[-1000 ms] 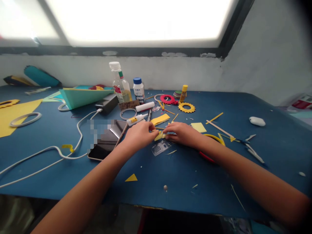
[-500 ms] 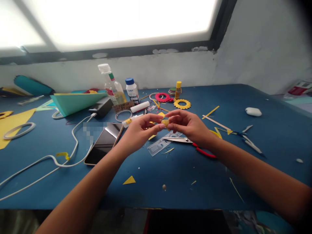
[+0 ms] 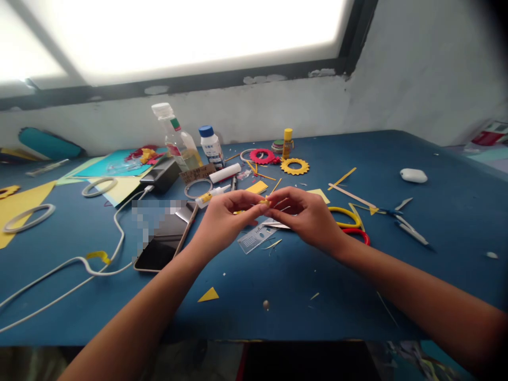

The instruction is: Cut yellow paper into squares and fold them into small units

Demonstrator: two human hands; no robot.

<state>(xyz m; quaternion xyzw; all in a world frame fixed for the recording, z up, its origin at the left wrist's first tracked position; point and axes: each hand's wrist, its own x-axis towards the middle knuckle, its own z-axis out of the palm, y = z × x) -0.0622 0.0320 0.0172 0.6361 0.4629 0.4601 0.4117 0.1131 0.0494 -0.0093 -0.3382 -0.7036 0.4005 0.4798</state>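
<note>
Over the blue table (image 3: 337, 317), both hands (image 3: 229, 216), fingers nearly closed, pinch a small yellow piece (image 3: 264, 202).

Text: none readable | blue-capped bottle (image 3: 212, 150), brown card (image 3: 196, 174): marks too small

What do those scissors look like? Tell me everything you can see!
The scissors have a yellow handle and a red handle, both looped and plastic-looking, and silvery blades like metal. They lie on the blue table, blades pointing left, tip over the clear ruler. The right hand hides their middle, so I can't tell whether it touches them or how far they're open.
</note>
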